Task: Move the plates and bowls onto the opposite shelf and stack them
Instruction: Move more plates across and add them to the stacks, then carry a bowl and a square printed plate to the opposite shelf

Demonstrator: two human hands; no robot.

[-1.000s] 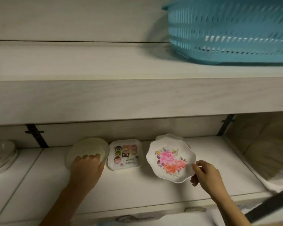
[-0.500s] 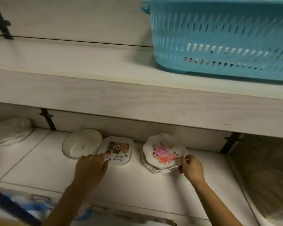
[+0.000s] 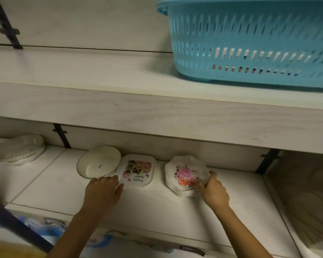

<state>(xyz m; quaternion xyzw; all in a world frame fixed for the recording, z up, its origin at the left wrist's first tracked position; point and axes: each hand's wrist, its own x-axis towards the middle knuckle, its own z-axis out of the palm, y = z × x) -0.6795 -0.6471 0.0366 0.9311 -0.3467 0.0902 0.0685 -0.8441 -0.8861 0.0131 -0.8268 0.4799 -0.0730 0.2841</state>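
On the lower shelf [image 3: 157, 205], both forearms reach forward, palms down, either side of one square plate [image 3: 136, 170] printed with cartoon faces. The left hand [image 3: 103, 190] lies flat with its fingers fairly straight and together. Its tips sit at the near-left corner of the square plate and against the rim of one round cream bowl [image 3: 99, 162], which touches the plate's left edge; it grasps nothing. Right of the square plate, slightly apart, stands one stack of floral plates [image 3: 184, 174]; four or five rims show, exact count unclear. The right hand [image 3: 215, 190] grips the top plate, thumb on its face, fingers curled round the right rim. Far left of the square plate sits another pale stack [image 3: 19, 151]. Above, one blue basket [image 3: 250, 43] rests on the upper shelf [image 3: 82, 71].
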